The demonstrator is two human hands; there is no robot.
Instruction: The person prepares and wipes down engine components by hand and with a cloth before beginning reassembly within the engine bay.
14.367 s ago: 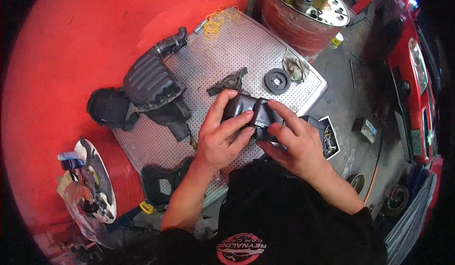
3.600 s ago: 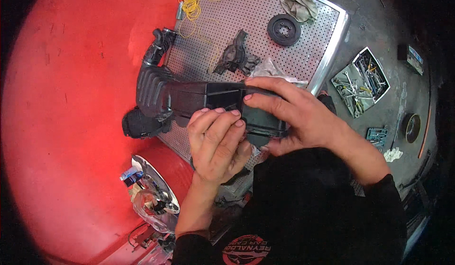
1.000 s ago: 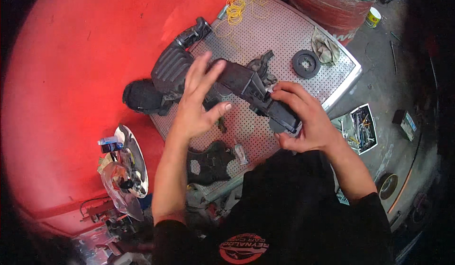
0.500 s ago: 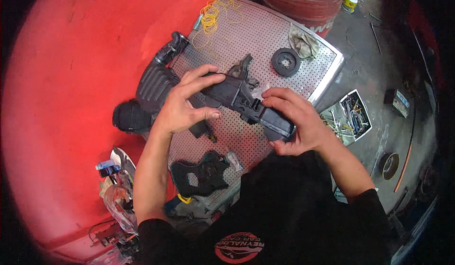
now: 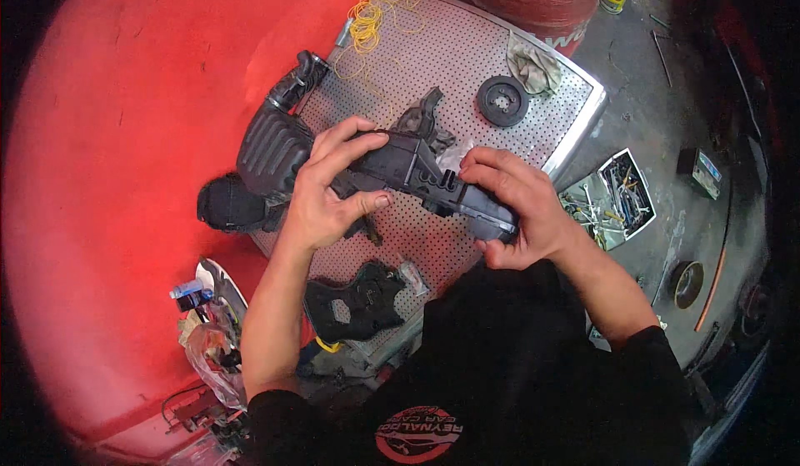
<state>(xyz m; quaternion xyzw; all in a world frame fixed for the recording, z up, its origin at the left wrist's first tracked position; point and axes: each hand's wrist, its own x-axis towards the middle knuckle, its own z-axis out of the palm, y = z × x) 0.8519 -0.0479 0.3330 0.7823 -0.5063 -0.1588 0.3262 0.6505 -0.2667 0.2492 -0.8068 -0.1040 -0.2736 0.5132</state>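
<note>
A long black plastic housing part (image 5: pixel 417 174) is held between both hands above a perforated metal tray (image 5: pixel 467 66). My left hand (image 5: pixel 325 191) grips its left end, thumb underneath and fingers over the top. My right hand (image 5: pixel 517 207) wraps around its right end. Just left of my left hand lies a ribbed black intake duct (image 5: pixel 267 145) with a round end piece (image 5: pixel 229 203). A smaller black bracket (image 5: pixel 421 116) lies on the tray behind the held part.
A black pulley wheel (image 5: pixel 502 99), a crumpled rag (image 5: pixel 533 66) and a yellow wire tangle (image 5: pixel 371 20) sit on the tray. A flat black plate (image 5: pixel 354 303) lies at its near edge. A box of small parts (image 5: pixel 612 195) is on the floor right; red bodywork (image 5: pixel 125 132) left.
Both hands keep hold of the black housing part; my left hand has closed more around its left end, and the part sits slightly nearer to me than half a second ago.
</note>
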